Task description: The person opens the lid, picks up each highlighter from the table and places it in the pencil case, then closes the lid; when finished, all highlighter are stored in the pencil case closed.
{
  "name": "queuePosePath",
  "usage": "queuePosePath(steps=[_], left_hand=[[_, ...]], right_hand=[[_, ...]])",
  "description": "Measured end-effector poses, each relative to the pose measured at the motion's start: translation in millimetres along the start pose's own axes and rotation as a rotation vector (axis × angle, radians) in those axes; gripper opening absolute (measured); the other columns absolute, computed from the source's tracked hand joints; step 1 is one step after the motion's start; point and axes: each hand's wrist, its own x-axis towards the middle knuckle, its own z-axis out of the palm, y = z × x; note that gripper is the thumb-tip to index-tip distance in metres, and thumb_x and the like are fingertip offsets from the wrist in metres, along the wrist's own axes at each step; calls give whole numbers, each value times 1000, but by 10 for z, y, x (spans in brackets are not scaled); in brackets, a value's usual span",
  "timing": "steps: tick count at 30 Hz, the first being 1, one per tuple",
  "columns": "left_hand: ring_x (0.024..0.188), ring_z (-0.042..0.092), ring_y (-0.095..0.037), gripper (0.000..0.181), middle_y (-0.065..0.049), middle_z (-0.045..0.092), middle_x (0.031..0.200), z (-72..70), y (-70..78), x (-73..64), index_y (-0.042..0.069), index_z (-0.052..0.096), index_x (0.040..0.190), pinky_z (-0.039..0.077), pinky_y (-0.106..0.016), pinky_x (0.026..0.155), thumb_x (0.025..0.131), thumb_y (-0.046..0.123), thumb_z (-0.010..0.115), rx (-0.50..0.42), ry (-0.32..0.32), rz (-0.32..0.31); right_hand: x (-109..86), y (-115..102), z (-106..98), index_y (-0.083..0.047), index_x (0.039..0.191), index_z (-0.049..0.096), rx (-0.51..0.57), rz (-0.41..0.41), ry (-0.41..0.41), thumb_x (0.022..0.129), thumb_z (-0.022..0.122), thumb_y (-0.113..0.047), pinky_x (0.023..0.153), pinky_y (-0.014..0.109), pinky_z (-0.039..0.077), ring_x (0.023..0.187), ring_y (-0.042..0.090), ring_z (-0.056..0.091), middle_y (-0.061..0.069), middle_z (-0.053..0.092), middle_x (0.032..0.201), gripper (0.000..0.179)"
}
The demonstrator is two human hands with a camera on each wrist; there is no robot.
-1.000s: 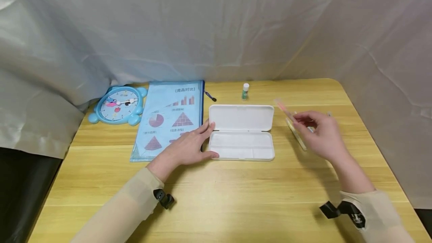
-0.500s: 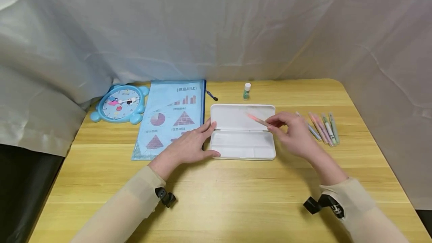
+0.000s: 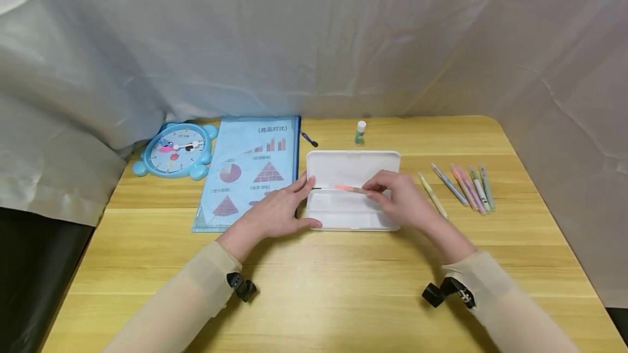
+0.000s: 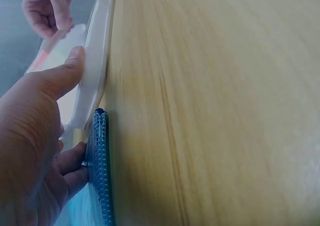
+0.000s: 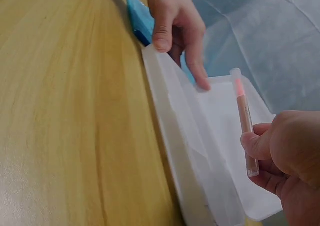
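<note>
A white pencil case (image 3: 338, 221) lies open on the table, its lid (image 3: 328, 168) tipped back and its tray divided into compartments. My left hand (image 3: 277, 211) rests at the case's left end, thumb on the front corner and forefinger against the lid side. In the left wrist view, its other fingers (image 4: 72, 168) are beside the folder edge. My right hand (image 3: 404, 200) pinches a highlighter (image 5: 244, 118) with a pinkish barrel and clear cap, near its rear end. The highlighter is held over the case, roughly level with the hinge and pointing left.
Right of the case lie a yellow pen (image 3: 433, 195), a blue pen (image 3: 449, 184) and several other pastel pens (image 3: 468, 189). Behind the case stands a glue stick (image 3: 360, 133). A blue zip folder (image 3: 235, 178) and a toy clock (image 3: 176, 150) are to the left. Grey cloth (image 3: 314, 42) surrounds the table.
My right hand has carried the highlighter leftward from near the pens to over the case, uncovering the pens at right. My left hand has stayed at the case's left end.
</note>
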Motion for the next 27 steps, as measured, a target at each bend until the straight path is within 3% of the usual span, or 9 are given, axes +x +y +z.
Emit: queuePosePath(steps=[15,27], left_hand=[[143,48,-38,107,-10,9,175,14,24,-2,14,16,169,47,-49,109,94,69,68,-7,1,-34],[145,46,-38,107,-12,10,175,35,12,6,14,17,170,46,-49,111,93,70,68,-10,13,-40]], right_hand=[[27,61,142,-3,103,81,-65,44,-162,93,77,5,80,38,58,88,15,67,1,73,96,13],[50,36,160,-6,101,83,-86,40,-229,95,75,5,83,42,57,89,16,68,-2,73,93,16]])
